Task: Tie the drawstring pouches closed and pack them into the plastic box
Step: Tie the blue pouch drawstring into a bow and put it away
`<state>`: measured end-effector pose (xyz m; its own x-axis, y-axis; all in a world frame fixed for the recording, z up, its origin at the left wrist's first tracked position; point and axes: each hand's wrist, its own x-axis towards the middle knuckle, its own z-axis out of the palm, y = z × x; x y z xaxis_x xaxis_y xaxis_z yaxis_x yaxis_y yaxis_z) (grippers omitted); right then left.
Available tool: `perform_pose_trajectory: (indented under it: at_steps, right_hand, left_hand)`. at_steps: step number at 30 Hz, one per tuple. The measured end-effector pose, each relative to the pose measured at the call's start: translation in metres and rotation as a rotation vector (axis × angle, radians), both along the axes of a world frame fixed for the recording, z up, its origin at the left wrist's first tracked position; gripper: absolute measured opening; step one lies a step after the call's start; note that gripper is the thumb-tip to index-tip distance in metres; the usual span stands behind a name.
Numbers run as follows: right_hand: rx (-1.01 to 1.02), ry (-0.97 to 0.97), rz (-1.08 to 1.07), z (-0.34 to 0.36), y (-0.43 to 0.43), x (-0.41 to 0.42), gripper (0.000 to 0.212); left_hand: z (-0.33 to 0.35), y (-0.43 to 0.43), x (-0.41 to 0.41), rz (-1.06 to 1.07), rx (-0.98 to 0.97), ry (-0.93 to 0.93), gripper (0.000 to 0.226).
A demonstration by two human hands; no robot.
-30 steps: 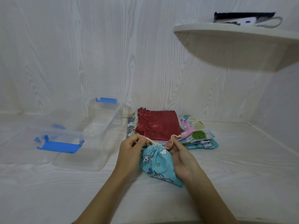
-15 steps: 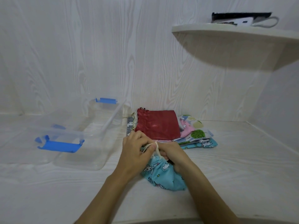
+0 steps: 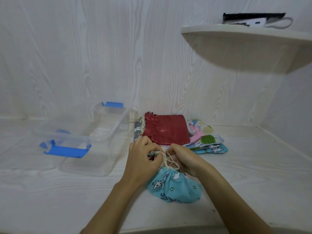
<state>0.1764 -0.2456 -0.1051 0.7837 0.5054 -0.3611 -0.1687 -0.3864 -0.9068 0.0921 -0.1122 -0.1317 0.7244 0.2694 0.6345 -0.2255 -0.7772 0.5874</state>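
Head view: the left hand [image 3: 143,160] and right hand [image 3: 184,157] each pinch the white cord [image 3: 166,159] of a blue unicorn pouch [image 3: 174,189] lying on the counter [image 3: 67,200], apparently mid-knot. The plastic box [image 3: 116,127], left, looks empty; a stack of pouches [image 3: 167,130] waits untied behind.

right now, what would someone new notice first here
The left hand and right hand pinch the cream drawstring of a blue unicorn pouch at front centre. Behind them a red pouch tops a pile of patterned pouches, and a clear plastic box stands open at the left.
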Motion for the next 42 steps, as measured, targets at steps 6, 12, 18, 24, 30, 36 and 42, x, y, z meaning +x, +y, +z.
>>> perform_pose_trajectory:
  at_steps: [6,12,18,24,30,36,42]
  right_hand:
    - [0.151,0.204,0.096,0.004,-0.016,0.011,0.031]
    - [0.120,-0.137,0.044,-0.008,-0.018,0.005,0.026]
    - [0.288,0.033,0.173,-0.007,-0.005,-0.010,0.027]
    - [0.414,0.129,0.172,-0.009,-0.007,-0.009,0.052]
    - [0.419,0.165,0.200,-0.011,-0.012,-0.010,0.041]
    - [0.453,0.160,0.177,-0.007,-0.012,-0.015,0.030]
    - [0.462,0.034,0.056,-0.010,-0.007,-0.021,0.019]
  left_hand:
    - [0.002,0.001,-0.007,-0.023,-0.134,0.022,0.009]
    - [0.004,-0.005,-0.004,-0.154,-0.282,-0.011,0.019]
    - [0.004,-0.006,0.001,-0.207,-0.358,0.032,0.020]
    - [-0.002,-0.001,0.006,-0.306,-0.606,0.162,0.011]
    - [-0.007,-0.001,0.009,-0.283,-0.604,0.226,0.009]
    - [-0.001,-0.002,0.007,-0.250,-0.772,0.209,0.040]
    - [0.005,0.000,0.000,-0.253,-0.905,0.130,0.047]
